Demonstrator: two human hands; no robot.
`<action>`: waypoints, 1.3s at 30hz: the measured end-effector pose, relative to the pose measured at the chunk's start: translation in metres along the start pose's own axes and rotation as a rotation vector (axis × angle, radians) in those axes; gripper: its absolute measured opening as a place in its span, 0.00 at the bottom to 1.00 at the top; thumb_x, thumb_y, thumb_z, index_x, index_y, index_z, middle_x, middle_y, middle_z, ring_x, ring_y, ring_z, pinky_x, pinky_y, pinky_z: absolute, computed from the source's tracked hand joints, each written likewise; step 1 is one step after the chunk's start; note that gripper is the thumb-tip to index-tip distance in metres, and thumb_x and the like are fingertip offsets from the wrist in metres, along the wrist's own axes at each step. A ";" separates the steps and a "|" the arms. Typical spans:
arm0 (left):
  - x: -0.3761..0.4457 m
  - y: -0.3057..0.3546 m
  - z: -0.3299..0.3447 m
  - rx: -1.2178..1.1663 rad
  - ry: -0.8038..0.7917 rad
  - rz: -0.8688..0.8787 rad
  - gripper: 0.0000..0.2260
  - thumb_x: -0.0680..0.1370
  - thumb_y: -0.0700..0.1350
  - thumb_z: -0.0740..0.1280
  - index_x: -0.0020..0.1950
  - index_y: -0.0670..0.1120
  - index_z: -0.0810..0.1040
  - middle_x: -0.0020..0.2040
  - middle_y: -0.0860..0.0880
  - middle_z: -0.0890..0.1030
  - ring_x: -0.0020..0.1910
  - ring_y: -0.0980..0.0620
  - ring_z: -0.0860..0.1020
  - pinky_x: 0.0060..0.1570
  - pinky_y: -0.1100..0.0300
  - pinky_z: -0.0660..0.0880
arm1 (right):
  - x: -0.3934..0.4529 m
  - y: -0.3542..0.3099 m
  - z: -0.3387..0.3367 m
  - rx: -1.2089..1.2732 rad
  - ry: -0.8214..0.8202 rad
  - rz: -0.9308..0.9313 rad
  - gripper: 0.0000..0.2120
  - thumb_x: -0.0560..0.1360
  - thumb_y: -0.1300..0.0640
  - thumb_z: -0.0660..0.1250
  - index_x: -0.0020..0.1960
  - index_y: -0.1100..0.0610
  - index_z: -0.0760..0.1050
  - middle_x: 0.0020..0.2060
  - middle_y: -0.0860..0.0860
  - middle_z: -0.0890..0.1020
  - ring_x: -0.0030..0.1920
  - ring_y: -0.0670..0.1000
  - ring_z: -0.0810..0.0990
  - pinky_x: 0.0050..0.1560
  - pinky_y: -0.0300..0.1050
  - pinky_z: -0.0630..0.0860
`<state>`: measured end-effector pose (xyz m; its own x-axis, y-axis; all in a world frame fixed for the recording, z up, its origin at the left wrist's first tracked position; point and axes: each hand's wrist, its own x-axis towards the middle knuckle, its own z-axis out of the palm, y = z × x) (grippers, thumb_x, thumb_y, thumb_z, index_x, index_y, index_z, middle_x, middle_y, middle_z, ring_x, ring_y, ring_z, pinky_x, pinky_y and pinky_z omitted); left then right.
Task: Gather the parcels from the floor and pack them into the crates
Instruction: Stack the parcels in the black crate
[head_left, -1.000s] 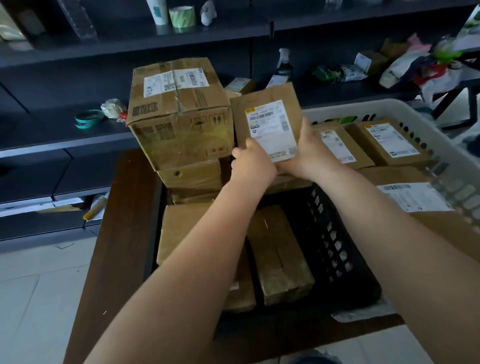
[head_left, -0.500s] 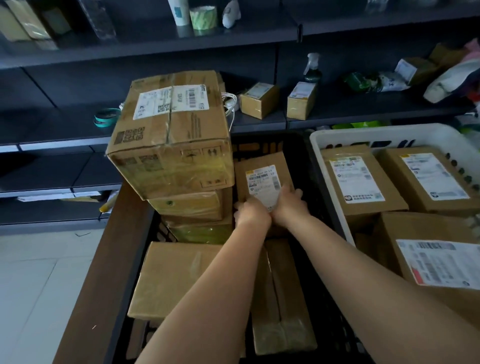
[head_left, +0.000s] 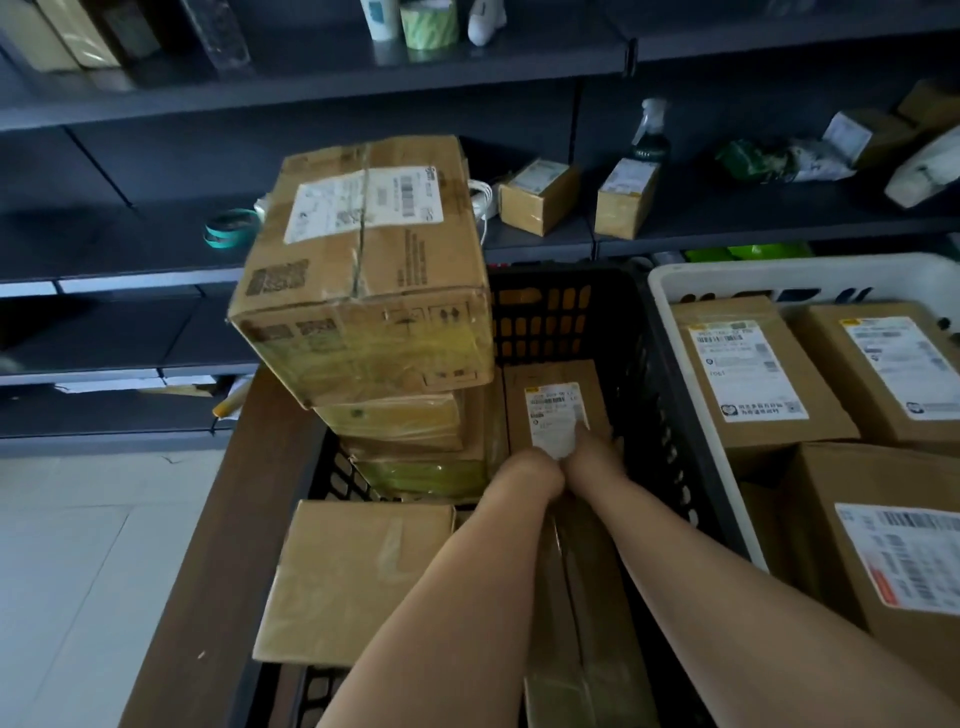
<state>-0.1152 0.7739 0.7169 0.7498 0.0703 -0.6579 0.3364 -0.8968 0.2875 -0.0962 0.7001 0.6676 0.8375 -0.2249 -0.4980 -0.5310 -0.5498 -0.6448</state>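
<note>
You have lowered the small parcel (head_left: 558, 410) into the black crate (head_left: 566, 312) at frame centre; your left hand (head_left: 532, 467) and right hand (head_left: 597, 452) still hold its lower edge, so it is almost packed.

Brown parcel (head_left: 558, 415), white label; black crate (head_left: 566, 312); white crate (head_left: 779, 273).

head view, looking forward and down, close over black crate (head_left: 566, 306)

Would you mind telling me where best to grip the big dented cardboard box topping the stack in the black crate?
Probably grip the big dented cardboard box by its two short side faces, reaching from the near side: it overhangs the smaller boxes beneath, and the black crate wall blocks its right.
</note>
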 end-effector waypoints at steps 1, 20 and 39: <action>-0.008 0.004 -0.011 -0.008 0.022 0.027 0.15 0.80 0.40 0.55 0.65 0.37 0.70 0.64 0.39 0.74 0.62 0.42 0.73 0.57 0.54 0.71 | -0.003 -0.008 -0.005 0.019 0.006 -0.112 0.26 0.78 0.58 0.59 0.74 0.58 0.57 0.72 0.60 0.61 0.69 0.59 0.62 0.67 0.52 0.62; -0.155 -0.088 -0.137 -1.149 0.828 0.257 0.27 0.74 0.48 0.68 0.70 0.48 0.64 0.61 0.51 0.74 0.59 0.51 0.74 0.58 0.53 0.74 | -0.157 -0.156 -0.060 0.501 -0.041 -0.718 0.32 0.71 0.47 0.69 0.72 0.46 0.61 0.65 0.45 0.73 0.65 0.48 0.70 0.64 0.49 0.69; -0.102 -0.004 -0.038 -0.875 0.706 0.317 0.37 0.72 0.46 0.72 0.73 0.43 0.54 0.71 0.45 0.63 0.70 0.48 0.64 0.65 0.56 0.65 | -0.104 -0.039 -0.111 0.290 0.249 -0.589 0.30 0.70 0.45 0.69 0.69 0.45 0.63 0.65 0.46 0.73 0.65 0.50 0.70 0.62 0.50 0.70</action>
<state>-0.1713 0.7868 0.8095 0.9285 0.3710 -0.0167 0.1486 -0.3300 0.9322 -0.1481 0.6562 0.8088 0.9824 -0.1525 0.1075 0.0365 -0.4077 -0.9124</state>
